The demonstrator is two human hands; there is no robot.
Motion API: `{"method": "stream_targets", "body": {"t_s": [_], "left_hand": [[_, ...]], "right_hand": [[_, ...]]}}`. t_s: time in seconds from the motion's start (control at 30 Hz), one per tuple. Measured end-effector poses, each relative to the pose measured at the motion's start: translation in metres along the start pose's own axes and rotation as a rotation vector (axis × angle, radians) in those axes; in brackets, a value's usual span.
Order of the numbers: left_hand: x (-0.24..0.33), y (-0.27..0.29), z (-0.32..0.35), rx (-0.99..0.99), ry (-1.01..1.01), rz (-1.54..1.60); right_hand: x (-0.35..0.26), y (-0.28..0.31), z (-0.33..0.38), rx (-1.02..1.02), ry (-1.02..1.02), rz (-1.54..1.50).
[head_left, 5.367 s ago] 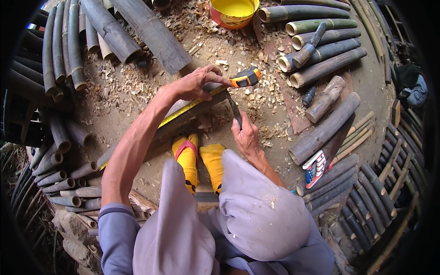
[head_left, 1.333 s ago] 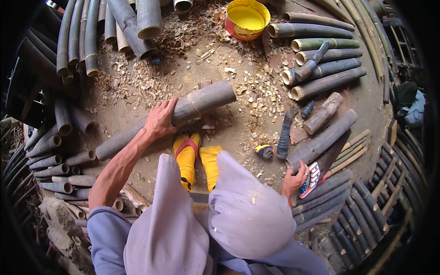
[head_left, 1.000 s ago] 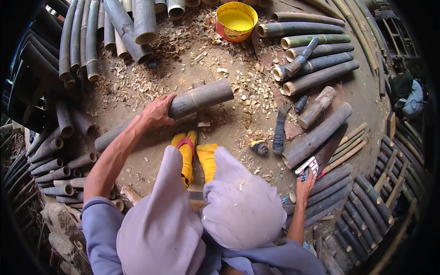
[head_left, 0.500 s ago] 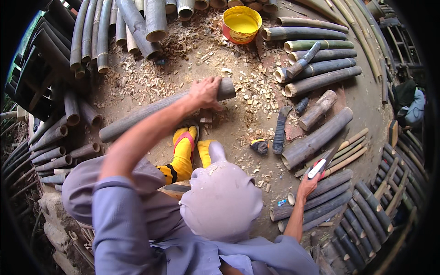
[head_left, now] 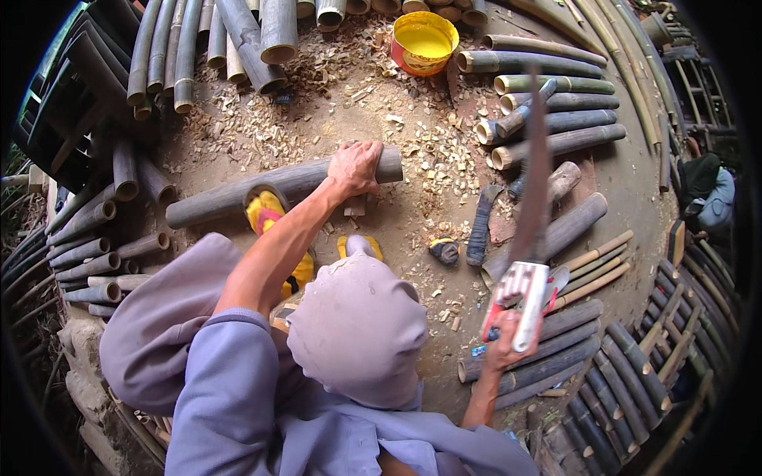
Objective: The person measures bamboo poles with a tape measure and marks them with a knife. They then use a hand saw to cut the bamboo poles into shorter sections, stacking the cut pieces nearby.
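Note:
My left hand (head_left: 356, 168) grips a thick grey bamboo pole (head_left: 238, 198) from above, close to its right end. The pole lies slanting in front of me, and a small wooden block (head_left: 355, 207) shows under it near my hand. My left foot, in a yellow sock (head_left: 264, 212), is raised against the pole. At my right side, my right hand (head_left: 503, 341) is closed around the red and white handle of a handsaw (head_left: 524, 293). The saw's brown blade points up and away from me, slightly blurred, apart from the pole.
A yellow bucket (head_left: 425, 41) stands at the far side among wood chips. Cut bamboo lengths (head_left: 556, 143) lie stacked at right, with more (head_left: 163, 55) at far left. A dark-wrapped tool (head_left: 482, 226) and a black and yellow roundish object (head_left: 444, 251) lie on the ground right of my feet.
The handsaw has been lifted from the bamboo at right and swung inward, its blade now upright. My left foot has come up onto the pole. My left hand stays on the pole.

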State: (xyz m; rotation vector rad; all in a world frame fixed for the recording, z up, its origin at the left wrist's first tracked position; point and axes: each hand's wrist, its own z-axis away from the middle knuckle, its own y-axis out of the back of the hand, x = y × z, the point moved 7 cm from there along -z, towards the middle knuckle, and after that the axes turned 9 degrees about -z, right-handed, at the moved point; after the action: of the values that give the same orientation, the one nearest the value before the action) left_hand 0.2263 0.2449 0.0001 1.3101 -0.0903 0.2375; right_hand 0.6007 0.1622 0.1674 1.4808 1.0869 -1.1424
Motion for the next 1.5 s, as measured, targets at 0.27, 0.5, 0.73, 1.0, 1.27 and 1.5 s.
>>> {"method": "stream_targets", "body": {"t_s": [0.27, 0.5, 0.73, 1.0, 1.27, 1.5], "left_hand": [[-0.011, -0.003, 0.000, 0.084, 0.007, 0.177], [-0.010, 0.000, -0.006, -0.015, 0.140, 0.215], [-0.014, -0.005, -0.005, 0.057, 0.111, 0.131], [-0.006, -0.005, -0.013, 0.062, 0.065, 0.141], [-0.012, -0.008, -0.005, 0.058, 0.079, 0.138], [-0.010, -0.007, -0.013, -0.008, 0.076, 0.134]], "right_hand": [[0.014, -0.108, 0.043, -0.455, 0.075, 0.081], [0.019, -0.118, 0.048, -0.472, 0.113, 0.127], [0.003, -0.076, 0.075, -0.535, 0.080, 0.241], [0.033, -0.137, 0.039, -0.523, -0.067, 0.208], [0.017, -0.066, 0.089, -0.584, 0.036, 0.272], [0.061, -0.141, 0.049, -0.508, -0.108, 0.205]]}}
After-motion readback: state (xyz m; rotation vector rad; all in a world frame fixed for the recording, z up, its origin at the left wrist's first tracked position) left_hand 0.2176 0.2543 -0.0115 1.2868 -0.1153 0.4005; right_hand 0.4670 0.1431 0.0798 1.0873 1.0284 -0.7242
